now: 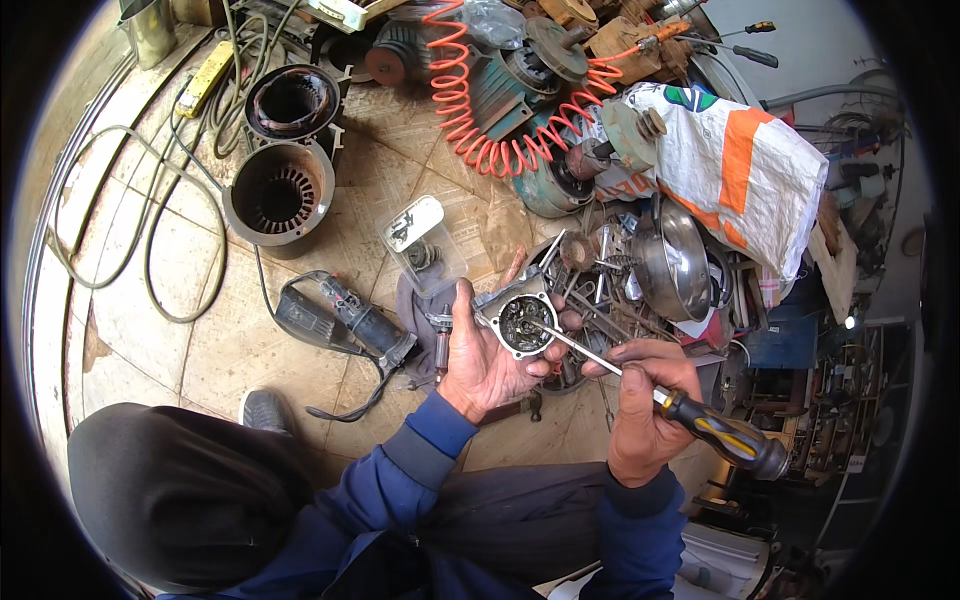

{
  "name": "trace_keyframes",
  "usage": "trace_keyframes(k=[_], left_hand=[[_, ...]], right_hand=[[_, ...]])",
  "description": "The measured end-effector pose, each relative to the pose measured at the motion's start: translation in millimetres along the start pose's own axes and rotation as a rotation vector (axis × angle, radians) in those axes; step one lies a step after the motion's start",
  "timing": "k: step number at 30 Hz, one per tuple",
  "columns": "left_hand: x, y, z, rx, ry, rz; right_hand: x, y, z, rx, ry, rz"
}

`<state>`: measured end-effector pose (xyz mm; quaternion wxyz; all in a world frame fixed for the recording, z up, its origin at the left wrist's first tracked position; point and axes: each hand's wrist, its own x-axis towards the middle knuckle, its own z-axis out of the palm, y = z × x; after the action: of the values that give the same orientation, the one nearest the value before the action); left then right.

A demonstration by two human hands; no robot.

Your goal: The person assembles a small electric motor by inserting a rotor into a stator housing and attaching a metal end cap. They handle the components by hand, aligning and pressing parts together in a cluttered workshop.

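Note:
My left hand (487,362) cradles a small grey metal gear housing (497,318), its round open face turned up. The inside is dark and looks greasy. In my right hand (648,405) is a screwdriver (722,432) with a black and yellow handle. Its long shank slants up to the left, and the tip reaches into the housing's opening. Just left of my left hand, a slim metal motor part (441,345) lies on a grey cloth (416,305). Beyond it stands a clear plastic tub (447,268) with small parts in it.
A dark power tool body (345,318) with its cord lies to the left. Farther back are motor stators (280,200), a coiled orange hose (455,95) and a white sack (735,165). Loose tools and a steel bowl (672,262) crowd the right. A grey shoe (265,410) rests on the tiles.

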<state>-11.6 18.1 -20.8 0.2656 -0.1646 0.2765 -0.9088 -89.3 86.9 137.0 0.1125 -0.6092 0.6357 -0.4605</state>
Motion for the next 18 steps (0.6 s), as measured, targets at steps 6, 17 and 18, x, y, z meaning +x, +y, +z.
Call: trace_keyframes(k=[6, 17, 18], left_hand=[[-0.1, 1.8, -3.2, -0.001, -0.015, -0.045], [-1.1, -0.9, -3.0, 0.007, -0.036, -0.031], [-1.2, -1.0, -2.7, 0.000, -0.039, -0.034]], right_hand=[[-0.7, 3.4, 2.7, 0.006, 0.003, 0.016], [0.3, 5.8, 2.9, -0.068, -0.068, -0.030], [-0.1, 6.9, 3.0, -0.074, -0.064, -0.031]])
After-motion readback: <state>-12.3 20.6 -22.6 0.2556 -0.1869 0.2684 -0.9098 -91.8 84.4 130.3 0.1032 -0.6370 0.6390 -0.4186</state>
